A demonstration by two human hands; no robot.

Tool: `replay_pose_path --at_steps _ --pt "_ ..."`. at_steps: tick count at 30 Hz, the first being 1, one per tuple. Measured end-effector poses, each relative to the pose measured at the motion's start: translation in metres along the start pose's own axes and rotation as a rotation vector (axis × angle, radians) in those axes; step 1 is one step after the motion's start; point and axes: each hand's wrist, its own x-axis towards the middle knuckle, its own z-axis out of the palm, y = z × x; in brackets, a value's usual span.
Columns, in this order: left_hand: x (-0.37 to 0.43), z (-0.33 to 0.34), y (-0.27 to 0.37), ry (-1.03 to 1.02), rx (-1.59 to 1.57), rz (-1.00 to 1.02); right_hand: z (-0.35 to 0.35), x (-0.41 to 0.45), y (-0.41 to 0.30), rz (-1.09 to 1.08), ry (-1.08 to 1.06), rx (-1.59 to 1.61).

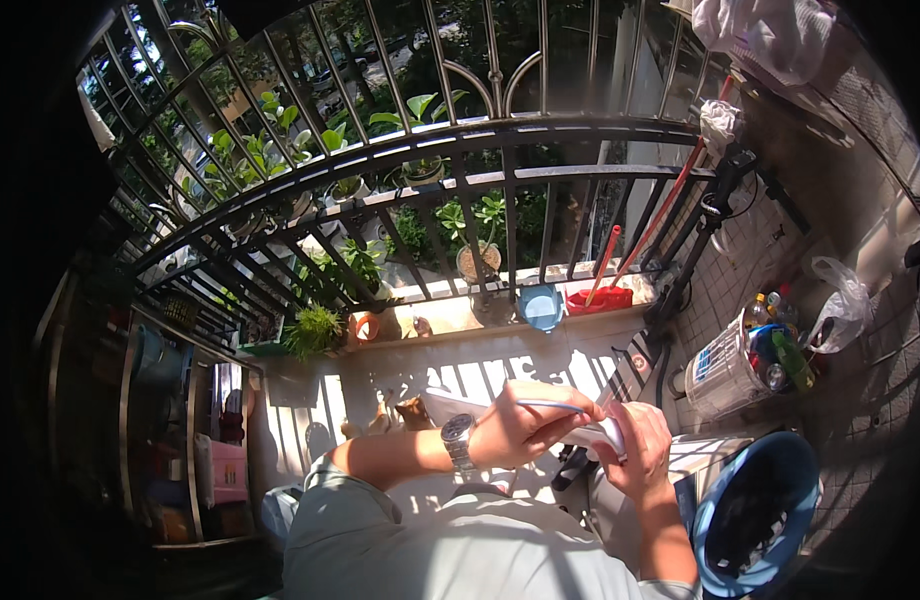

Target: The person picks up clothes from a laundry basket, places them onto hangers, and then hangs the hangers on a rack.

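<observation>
My left hand (516,427), with a metal-banded wristwatch (458,439) on its wrist, reaches across in front of my body. A thin pale-blue rod (551,406) runs along its fingers, and they pinch at a white cloth item (606,435). Against it, my right hand (637,446) grips the same cloth from the other side, the fingers curled over it. White material (448,403) also shows beyond my left hand; whether it is one piece with the cloth is hidden. Both hands meet in front of my chest, above the sunlit floor.
A small brown-and-white animal (411,412) is on the floor beyond my left forearm. Ahead is a metal railing (460,176) with potted plants (478,259). To the right are a blue tub (805,480) with dark contents and a white basket (719,379) of bottles. Shelves (193,450) stand left.
</observation>
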Motion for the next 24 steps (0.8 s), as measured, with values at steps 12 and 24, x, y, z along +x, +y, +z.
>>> replay_pose_path --at_steps 12,24 --pt "0.113 -0.094 0.066 0.203 -0.117 0.103 -0.014 -0.055 0.084 0.618 0.544 0.312" --pt "0.131 -0.103 0.163 0.344 0.11 0.325 0.043 -0.064 0.089 0.771 0.336 0.839"
